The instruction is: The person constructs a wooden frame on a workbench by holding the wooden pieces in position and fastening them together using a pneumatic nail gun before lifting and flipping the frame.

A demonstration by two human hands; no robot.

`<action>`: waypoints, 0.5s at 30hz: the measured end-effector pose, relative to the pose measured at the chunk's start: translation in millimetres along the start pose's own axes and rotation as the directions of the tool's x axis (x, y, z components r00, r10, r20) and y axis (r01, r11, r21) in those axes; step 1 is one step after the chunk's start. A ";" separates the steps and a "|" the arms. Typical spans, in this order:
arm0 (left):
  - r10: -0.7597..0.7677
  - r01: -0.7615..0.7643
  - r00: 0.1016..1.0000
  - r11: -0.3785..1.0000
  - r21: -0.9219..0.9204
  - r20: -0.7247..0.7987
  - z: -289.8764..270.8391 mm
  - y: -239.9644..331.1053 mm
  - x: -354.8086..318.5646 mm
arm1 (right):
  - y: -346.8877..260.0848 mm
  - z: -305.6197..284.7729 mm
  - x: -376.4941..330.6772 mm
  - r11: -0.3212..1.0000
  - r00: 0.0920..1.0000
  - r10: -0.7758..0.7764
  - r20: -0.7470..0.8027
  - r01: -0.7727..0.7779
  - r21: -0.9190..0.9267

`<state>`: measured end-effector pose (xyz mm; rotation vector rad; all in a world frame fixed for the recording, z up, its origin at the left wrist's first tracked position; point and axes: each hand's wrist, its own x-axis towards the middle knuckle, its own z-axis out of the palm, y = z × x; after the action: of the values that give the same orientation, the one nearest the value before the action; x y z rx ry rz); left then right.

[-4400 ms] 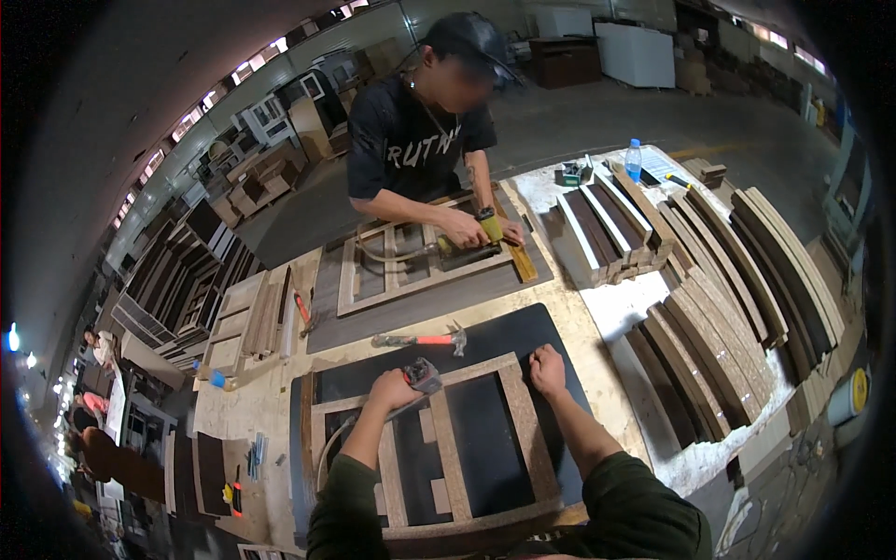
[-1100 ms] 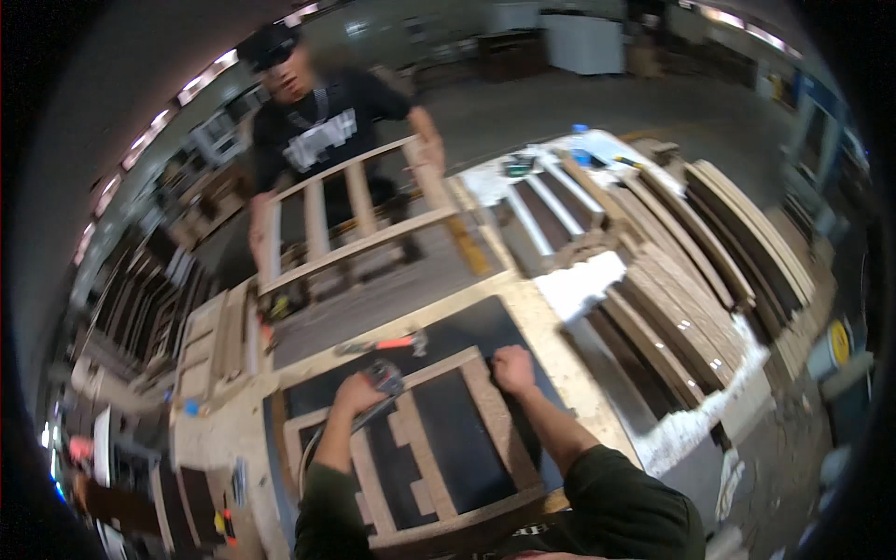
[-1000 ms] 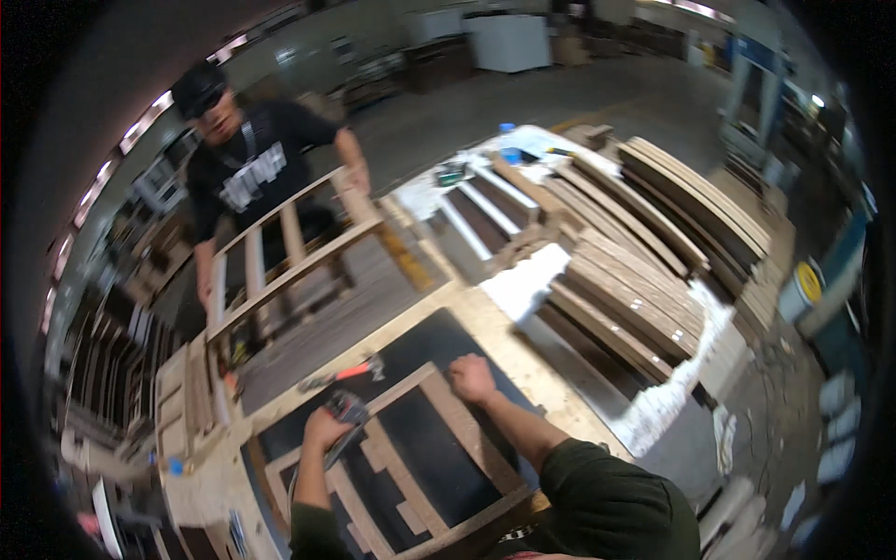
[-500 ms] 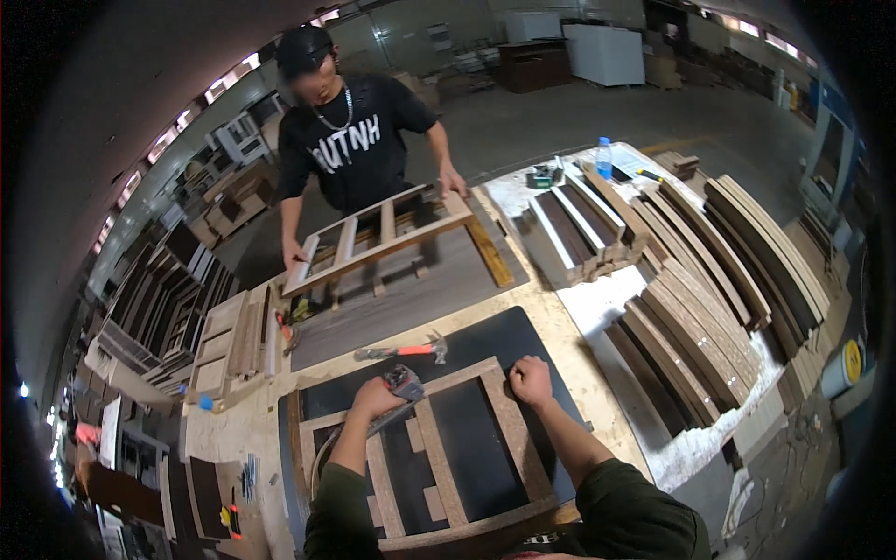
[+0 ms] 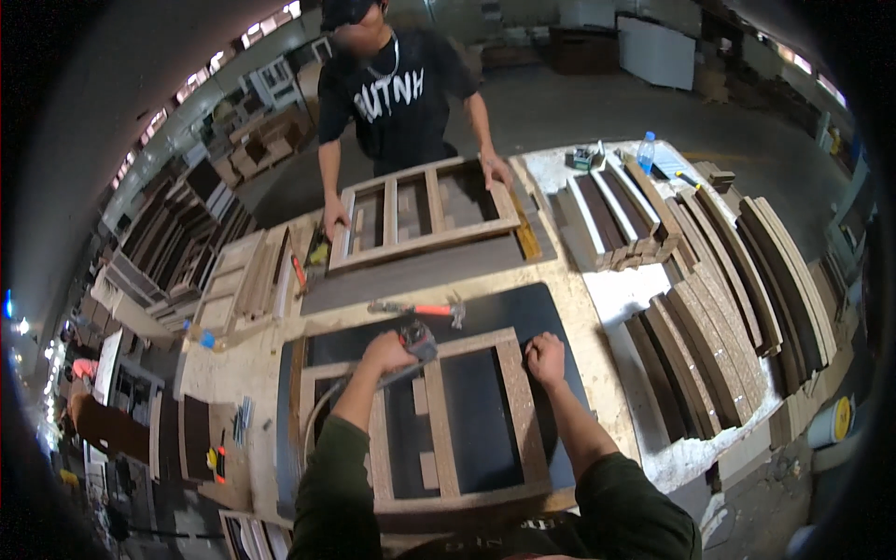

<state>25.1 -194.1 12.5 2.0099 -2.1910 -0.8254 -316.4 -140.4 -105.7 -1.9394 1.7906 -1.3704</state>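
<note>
Workbench (image 5: 597, 308) under you, dark mat on top. Wooden frame (image 5: 439, 420) flat on mat, long axis running away from you. Your left hand (image 5: 387, 353) wrapped tight around nail gun (image 5: 413, 341), nose at frame's top rail, hose trailing back. Your right hand (image 5: 546, 359) fisted, pressing right stile, nearer top-right corner. Hammer (image 5: 420, 308) just beyond frame.

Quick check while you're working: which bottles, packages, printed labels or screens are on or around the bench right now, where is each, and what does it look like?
Plastic bottle: far right corner of the bench, upright, clear with a blue cap and blue band.
Small box: just left of the bottle, squat, dark with pale parts; too small to tell more.
Roll: right edge, below the stacked boards, round, white with a yellow face.
Screens: none visible.
</note>
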 end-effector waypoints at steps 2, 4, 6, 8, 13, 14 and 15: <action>-0.047 0.045 0.998 0.998 0.044 0.041 -6.3 27.1 -1.2 | 6.6 -8.8 0.6 1.000 1.000 0.011 -0.025 -0.011 -0.004; -0.035 0.034 0.999 0.997 0.065 0.017 -10.4 29.9 -3.3 | 6.6 -6.5 5.1 1.000 0.999 0.019 -0.030 -0.019 -0.004; -0.001 0.000 1.000 0.993 0.118 0.012 -10.8 18.2 0.6 | -0.9 -3.3 7.0 1.000 1.000 0.013 -0.023 -0.013 0.002; -0.007 0.007 1.000 0.994 0.105 0.005 -9.1 17.4 -0.3 | -2.0 -3.9 5.3 1.000 0.999 0.001 -0.049 -0.001 -0.001; -0.089 0.087 0.994 0.995 0.043 0.056 -5.6 20.1 -2.8 | 4.2 -5.5 1.3 0.996 0.998 -0.051 -0.047 0.047 -0.082; -0.033 0.032 0.999 0.998 0.045 0.027 -0.9 10.5 -0.9 | 1.2 -1.7 1.7 0.998 0.998 -0.035 -0.051 0.033 -0.056; 0.011 -0.011 1.000 0.995 0.094 0.006 -4.0 23.9 -7.4 | 2.2 -6.2 -2.0 0.999 0.999 -0.004 -0.048 0.002 -0.046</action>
<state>6.1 -188.3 28.1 2.0372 -2.2832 -0.7410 -322.0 -136.5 -104.7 -1.9487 1.8575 -1.3996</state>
